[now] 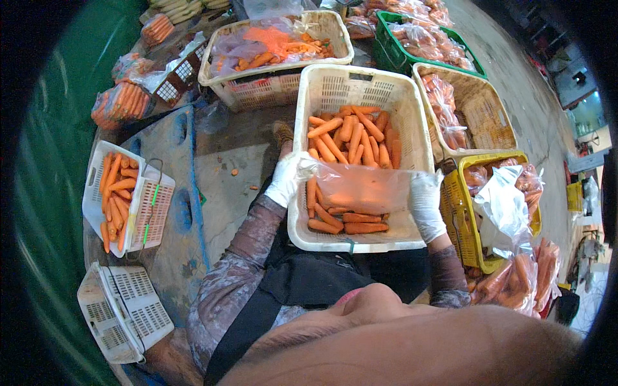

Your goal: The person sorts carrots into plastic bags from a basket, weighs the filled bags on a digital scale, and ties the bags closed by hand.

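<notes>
A white plastic crate [357, 246] stands in front of me with many loose carrots [355, 140] inside. Over its middle a clear plastic bag [364, 188] is stretched flat between my hands, and carrots show blurred through it. My left hand [293, 176], in a white glove, grips the bag's left end at the crate's left rim. My right hand [426, 205], gloved in white too, holds the other end by the right rim. Nearer to me, below the bag, several more carrots [364, 223] lie in the crate. No carrots are seen clearly inside the bag.
At left are a small white basket of carrots [157, 212] and white baskets [140, 294]. A crate with carrots and plastic [277, 70] stands beyond. At right are a green crate [386, 48], a dirty white crate [487, 106] and a yellow crate [454, 202] with bagged carrots.
</notes>
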Available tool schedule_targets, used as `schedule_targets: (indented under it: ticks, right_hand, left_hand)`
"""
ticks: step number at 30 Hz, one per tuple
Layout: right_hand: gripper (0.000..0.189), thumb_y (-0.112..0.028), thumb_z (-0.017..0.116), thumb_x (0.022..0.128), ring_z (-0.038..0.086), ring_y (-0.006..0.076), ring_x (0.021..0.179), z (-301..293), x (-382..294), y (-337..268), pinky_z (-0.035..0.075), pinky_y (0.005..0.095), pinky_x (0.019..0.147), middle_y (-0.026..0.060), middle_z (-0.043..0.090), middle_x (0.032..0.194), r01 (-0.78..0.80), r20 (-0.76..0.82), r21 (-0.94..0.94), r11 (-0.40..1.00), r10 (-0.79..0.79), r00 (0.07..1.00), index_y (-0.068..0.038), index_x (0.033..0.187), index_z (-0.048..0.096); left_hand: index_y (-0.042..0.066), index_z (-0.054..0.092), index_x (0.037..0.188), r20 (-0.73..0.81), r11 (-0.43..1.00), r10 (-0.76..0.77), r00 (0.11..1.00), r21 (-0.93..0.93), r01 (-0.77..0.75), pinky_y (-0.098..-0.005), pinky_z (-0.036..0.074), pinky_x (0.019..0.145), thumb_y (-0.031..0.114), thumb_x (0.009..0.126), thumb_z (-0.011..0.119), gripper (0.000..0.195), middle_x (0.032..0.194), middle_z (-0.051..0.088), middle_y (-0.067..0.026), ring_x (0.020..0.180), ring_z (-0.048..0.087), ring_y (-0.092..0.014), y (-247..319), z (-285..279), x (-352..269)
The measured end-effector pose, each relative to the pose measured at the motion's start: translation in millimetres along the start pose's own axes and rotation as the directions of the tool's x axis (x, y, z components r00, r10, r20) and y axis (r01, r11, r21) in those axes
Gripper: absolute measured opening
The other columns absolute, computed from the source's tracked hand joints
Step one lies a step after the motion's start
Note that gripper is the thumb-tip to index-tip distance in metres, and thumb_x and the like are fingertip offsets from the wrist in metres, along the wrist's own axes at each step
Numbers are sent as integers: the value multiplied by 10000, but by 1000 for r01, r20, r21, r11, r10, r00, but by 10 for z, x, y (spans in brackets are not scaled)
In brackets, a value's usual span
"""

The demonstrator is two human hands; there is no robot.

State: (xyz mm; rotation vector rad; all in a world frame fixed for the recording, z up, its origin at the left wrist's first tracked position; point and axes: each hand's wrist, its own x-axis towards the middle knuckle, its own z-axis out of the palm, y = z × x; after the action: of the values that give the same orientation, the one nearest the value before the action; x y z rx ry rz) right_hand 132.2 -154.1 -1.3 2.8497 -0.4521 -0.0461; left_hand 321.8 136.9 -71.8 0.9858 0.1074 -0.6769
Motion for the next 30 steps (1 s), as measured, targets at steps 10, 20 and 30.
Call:
schedule_targets:
  ticks: [10, 20, 30]
  right_hand:
    - [303, -169, 661, 791, 668, 234, 884, 47, -83, 336, 509, 351, 821, 115, 698, 972, -163, 481, 680, 715, -267, 835, -11, 1050, 657]
    - [524, -328, 738, 681, 634, 349, 921, 1373, 1623, 84, 495, 377, 797, 250, 646, 971, -262, 117, 726, 636, 262, 958, 57, 1015, 616]
    - [698, -332, 815, 575, 638, 314, 931, 2266, 1974, -539, 505, 381, 805, 238, 636, 1012, -669, 457, 585, 459, 495, 739, 76, 1066, 533]
  left_hand:
    - [57, 590, 975, 18, 852, -179, 984, -496, 165, -245, 457, 535, 117, 932, 487, 128, 624, 480, 8, 517, 455, -98, -812, 127, 363]
    - [47, 614, 1021, 9, 904, -153, 988, 404, 137, -194, 331, 463, 400, 972, 438, 398, 597, 516, 28, 472, 433, -58, -782, 413, 527]
    - [6, 568, 839, -97, 752, -198, 975, 623, 215, -256, 423, 572, 612, 899, 441, 623, 556, 545, -46, 565, 545, -136, -880, 353, 532]
